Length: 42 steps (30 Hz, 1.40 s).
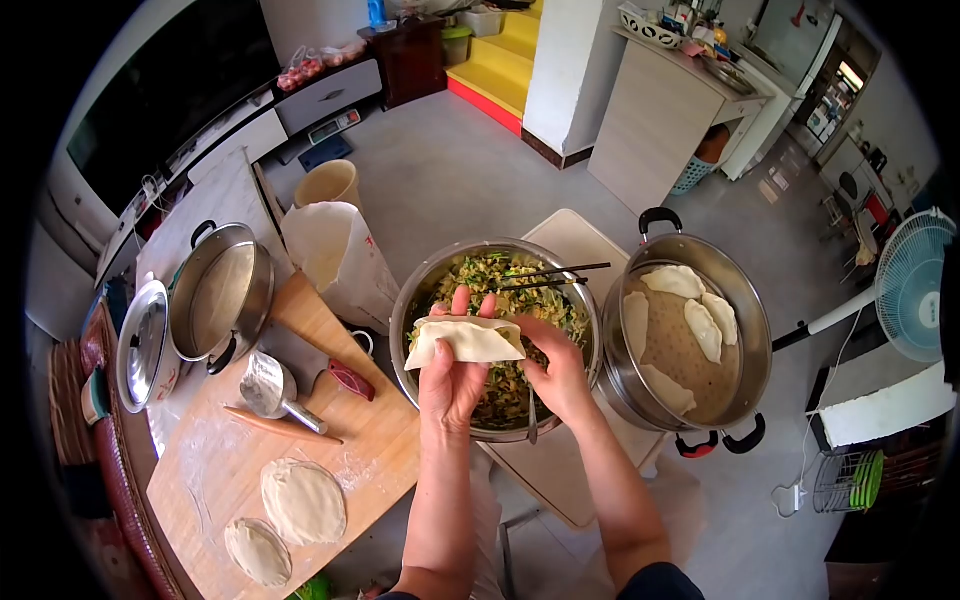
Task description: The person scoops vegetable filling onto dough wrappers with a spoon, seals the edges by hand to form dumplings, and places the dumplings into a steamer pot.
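A folded, filled dumpling (468,340) lies across the fingers of my left hand (452,385), whose thumb rests on its near side. My right hand (556,368) pinches the dumpling's right end between thumb and fingers. Below both hands is a steel bowl (408,375) of chopped green and yellow filling (480,275), with dark chopsticks (555,277) across its top and a spoon (532,415) at its near edge. To the right, a steamer pot (752,300) holds several shaped dumplings (703,330) on its perforated tray.
On the left, a wooden board (190,490) bears dough rounds (303,502), a rolling pin (280,424), a metal scoop (268,387) and a red-handled cleaver (350,380). Beyond it are an empty pot (222,290) and a lid (145,345). A fan (915,285) is at far right.
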Each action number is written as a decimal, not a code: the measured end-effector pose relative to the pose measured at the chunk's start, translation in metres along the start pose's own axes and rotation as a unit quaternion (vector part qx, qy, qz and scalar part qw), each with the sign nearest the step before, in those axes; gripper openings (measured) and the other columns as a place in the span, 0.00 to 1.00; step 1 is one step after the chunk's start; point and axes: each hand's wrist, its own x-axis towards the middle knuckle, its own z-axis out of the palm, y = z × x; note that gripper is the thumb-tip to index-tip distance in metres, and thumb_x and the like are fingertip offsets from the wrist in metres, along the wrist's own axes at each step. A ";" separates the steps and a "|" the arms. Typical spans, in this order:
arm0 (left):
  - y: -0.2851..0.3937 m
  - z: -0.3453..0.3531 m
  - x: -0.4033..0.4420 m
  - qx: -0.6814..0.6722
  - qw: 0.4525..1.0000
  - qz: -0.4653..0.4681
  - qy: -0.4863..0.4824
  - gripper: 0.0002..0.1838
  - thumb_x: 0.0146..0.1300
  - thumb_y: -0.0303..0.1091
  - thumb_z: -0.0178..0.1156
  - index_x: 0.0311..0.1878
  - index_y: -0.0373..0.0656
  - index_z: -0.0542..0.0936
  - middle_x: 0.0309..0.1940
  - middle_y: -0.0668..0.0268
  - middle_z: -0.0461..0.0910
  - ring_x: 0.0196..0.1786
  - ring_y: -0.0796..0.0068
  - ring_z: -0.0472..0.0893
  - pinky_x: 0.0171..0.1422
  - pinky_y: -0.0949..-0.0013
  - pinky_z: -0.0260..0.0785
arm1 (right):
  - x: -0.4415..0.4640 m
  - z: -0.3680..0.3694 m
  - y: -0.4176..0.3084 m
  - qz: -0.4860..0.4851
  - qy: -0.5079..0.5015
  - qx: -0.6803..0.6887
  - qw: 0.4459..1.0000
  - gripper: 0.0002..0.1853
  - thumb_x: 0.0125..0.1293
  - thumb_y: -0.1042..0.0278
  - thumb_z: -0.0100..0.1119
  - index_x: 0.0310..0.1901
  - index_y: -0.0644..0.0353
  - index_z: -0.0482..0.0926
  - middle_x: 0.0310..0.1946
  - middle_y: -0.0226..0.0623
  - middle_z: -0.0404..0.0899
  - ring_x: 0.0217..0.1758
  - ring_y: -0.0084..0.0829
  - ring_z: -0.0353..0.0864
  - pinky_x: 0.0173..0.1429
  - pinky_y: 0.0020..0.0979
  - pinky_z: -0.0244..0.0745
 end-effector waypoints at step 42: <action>-0.001 -0.001 0.001 -0.008 1.000 0.001 0.015 0.25 0.59 0.31 0.71 0.58 0.49 0.73 0.70 0.63 0.69 0.75 0.46 0.63 0.76 0.41 0.61 | -0.001 0.000 -0.005 0.003 -0.037 0.341 0.939 0.19 0.59 0.87 0.66 0.53 0.71 0.80 0.54 0.43 0.78 0.57 0.33 0.80 0.56 0.29 0.81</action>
